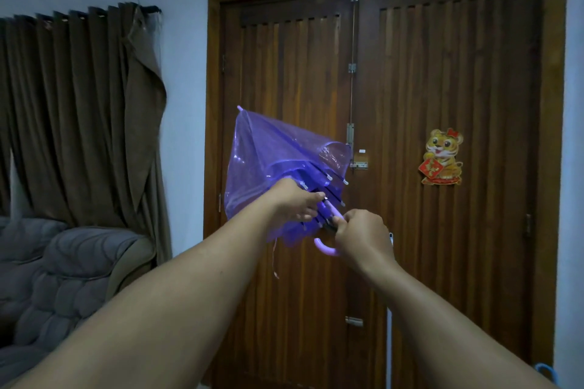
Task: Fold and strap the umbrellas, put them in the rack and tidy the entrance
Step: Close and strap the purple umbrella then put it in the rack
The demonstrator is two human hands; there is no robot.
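Observation:
A small see-through purple umbrella [268, 161] is held up in front of me, half collapsed, its tip pointing up and to the left. Its ribs with white tips fan out near my hands. My left hand [295, 200] reaches into the ribs, fingers curled around the shaft by the canopy's edge. My right hand [360, 235] grips the shaft just above the curved lilac handle [325, 248]. A thin strap [274, 259] hangs loose under the canopy.
A double wooden door [410, 167] with bolts and a tiger sticker [442, 156] fills the wall ahead. Brown curtains [79, 110] hang at left above a grey sofa [63, 278]. A blue curved handle [545, 371] shows at the lower right corner.

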